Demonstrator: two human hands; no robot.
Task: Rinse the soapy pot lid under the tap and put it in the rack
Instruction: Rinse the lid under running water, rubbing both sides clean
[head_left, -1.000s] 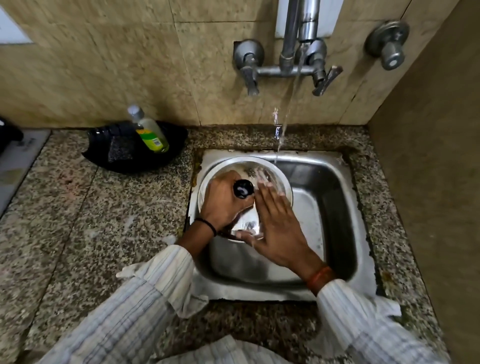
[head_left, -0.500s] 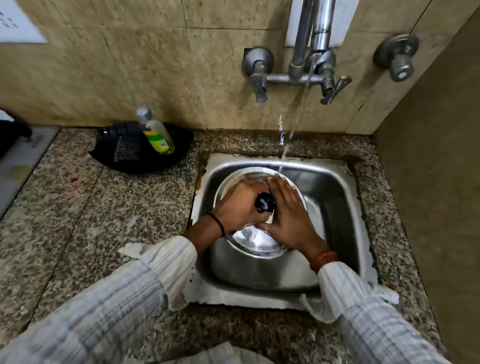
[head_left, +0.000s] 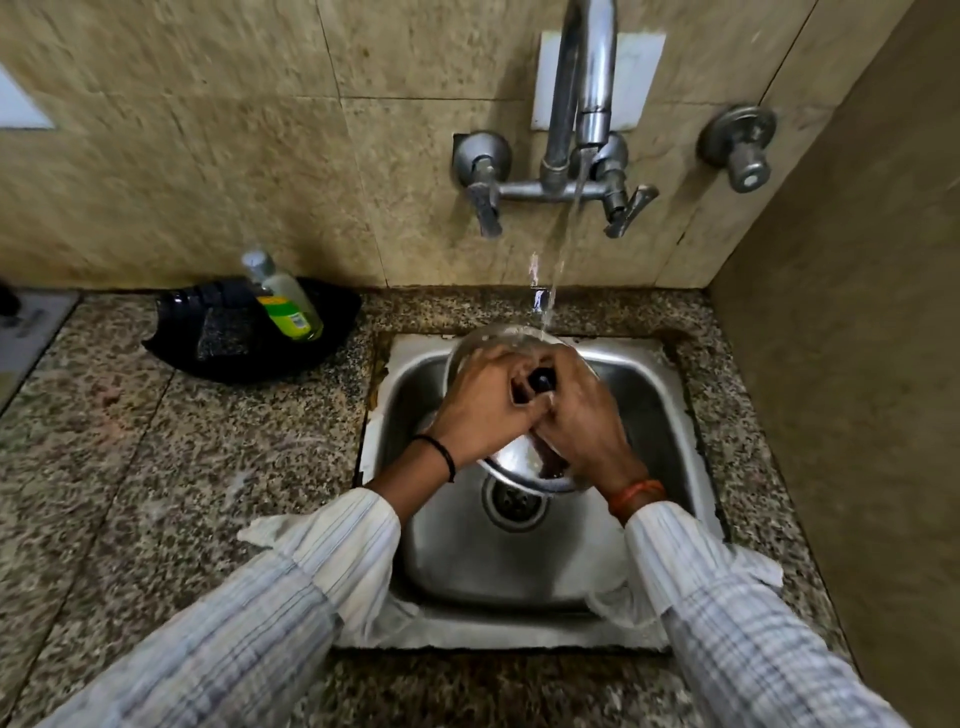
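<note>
A round steel pot lid (head_left: 511, 460) with a black knob (head_left: 541, 381) is held tilted over the steel sink (head_left: 654, 415). My left hand (head_left: 480, 408) grips the lid at the knob from the left. My right hand (head_left: 579, 415) lies on the lid's right side, its fingers curled by the knob. Both hands cover most of the lid. Water runs from the wall tap (head_left: 589, 119) in a thin stream and lands on the lid's far rim. No rack is in view.
A black dish (head_left: 208, 343) with a green-labelled soap bottle (head_left: 288, 304) sits on the granite counter (head_left: 156, 467) left of the sink. A brown wall (head_left: 857, 364) closes the right side. The sink drain (head_left: 514, 501) shows below the lid. A second valve (head_left: 740, 148) sticks out of the tiles.
My right hand slid from the lid's front face up to the knob and closed beside my left hand. The lid has tilted and moved further back under the stream.
</note>
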